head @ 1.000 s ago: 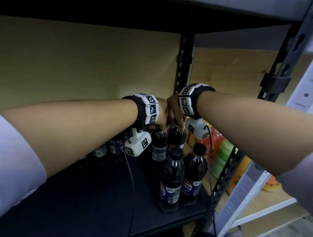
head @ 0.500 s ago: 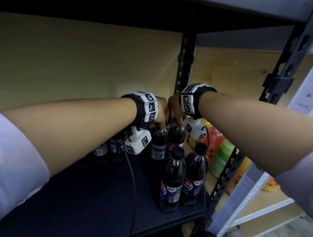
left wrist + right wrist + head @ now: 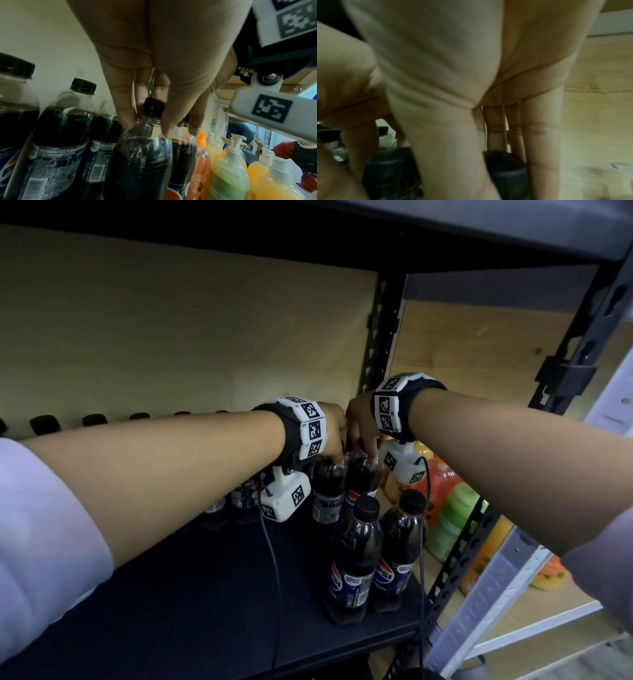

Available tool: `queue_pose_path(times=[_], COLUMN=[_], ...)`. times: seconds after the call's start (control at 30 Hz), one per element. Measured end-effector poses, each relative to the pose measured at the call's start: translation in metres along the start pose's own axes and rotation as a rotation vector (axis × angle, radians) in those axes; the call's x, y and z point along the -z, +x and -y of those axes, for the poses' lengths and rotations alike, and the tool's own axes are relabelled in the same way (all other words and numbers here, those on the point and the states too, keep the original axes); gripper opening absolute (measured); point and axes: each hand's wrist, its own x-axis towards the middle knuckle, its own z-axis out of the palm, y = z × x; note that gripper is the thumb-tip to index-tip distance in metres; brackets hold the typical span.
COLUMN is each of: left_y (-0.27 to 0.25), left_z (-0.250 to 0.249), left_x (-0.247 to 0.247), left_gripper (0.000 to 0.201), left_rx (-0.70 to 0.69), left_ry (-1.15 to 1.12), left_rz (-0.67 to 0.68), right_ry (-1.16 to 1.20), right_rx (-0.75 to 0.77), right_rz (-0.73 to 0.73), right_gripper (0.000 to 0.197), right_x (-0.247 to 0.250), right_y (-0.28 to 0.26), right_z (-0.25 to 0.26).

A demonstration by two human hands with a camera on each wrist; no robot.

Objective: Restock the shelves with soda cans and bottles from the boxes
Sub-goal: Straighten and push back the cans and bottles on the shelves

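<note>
Two dark cola bottles stand side by side on the black shelf (image 3: 171, 594). My left hand (image 3: 330, 440) grips the left bottle (image 3: 327, 491) from above, my right hand (image 3: 361, 436) the right bottle (image 3: 363, 481). In the left wrist view the left hand (image 3: 150, 121) has its fingertips (image 3: 128, 124) down round the black cap (image 3: 153, 108) and neck. In the blurred right wrist view the right hand (image 3: 488, 162) has thumb and fingers (image 3: 541, 155) round another black cap (image 3: 505, 170). Two more cola bottles (image 3: 356, 559) stand in front.
A row of cola bottles (image 3: 60, 135) lines the back wall to the left. Right of the black upright post (image 3: 376, 337), the neighbouring bay holds orange, green and yellow pump bottles (image 3: 448, 518). The shelf above (image 3: 445, 231) hangs low over my hands.
Both hands stay on the same two bottle tops. Only the head view has shifted slightly.
</note>
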Motion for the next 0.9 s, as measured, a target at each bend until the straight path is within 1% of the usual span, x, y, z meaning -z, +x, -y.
queue_pose_path(times=[0.1,0.17,0.27,0.33,0.4,0.53,0.63,0.73,0.83,0.87,0.9], left_y=[-0.002,-0.004,-0.009,-0.015,-0.022,-0.036,-0.052,-0.068,-0.080,-0.083,-0.085], left_z=[0.003,0.009,0.027,0.044,0.065,0.108,0.138,0.162,0.180,0.184,0.187], left_x=[0.000,0.008,0.028,0.044,0.058,0.076,0.085,0.085,0.073,0.067,0.061], left_gripper=[0.044,0.049,0.040,0.034,0.033,0.039,0.041,0.040,0.041,0.041,0.041], left_rx=[-0.018,-0.016,0.016,0.050,0.094,0.185,0.256,0.306,0.305,0.287,0.263], left_ry=[0.005,-0.005,-0.014,0.017,0.068,0.170,0.198,0.190,0.133,0.099,0.062], left_rz=[0.001,-0.004,-0.055,-0.074,-0.090,-0.108,-0.115,-0.095,-0.100,-0.106,-0.112], right_ry=[0.004,0.029,0.083,0.075,0.087,0.147,0.218,0.165,0.154,0.151,0.161], right_rx=[-0.021,-0.044,-0.084,-0.096,-0.106,-0.060,0.001,0.068,0.140,0.155,0.170], right_rz=[-0.003,-0.013,-0.033,-0.085,-0.137,-0.190,-0.229,-0.279,-0.302,-0.295,-0.292], right_gripper=[0.038,0.047,0.053,0.051,0.050,0.056,0.056,0.053,0.057,0.052,0.053], right_x=[0.003,0.011,0.029,0.041,0.049,0.064,0.073,0.075,0.076,0.076,0.074], right_y=[-0.003,-0.004,-0.008,-0.012,-0.014,-0.006,-0.006,-0.002,0.004,0.005,0.006], right_z=[0.004,0.005,0.007,0.008,0.014,0.034,0.056,0.084,0.113,0.122,0.132])
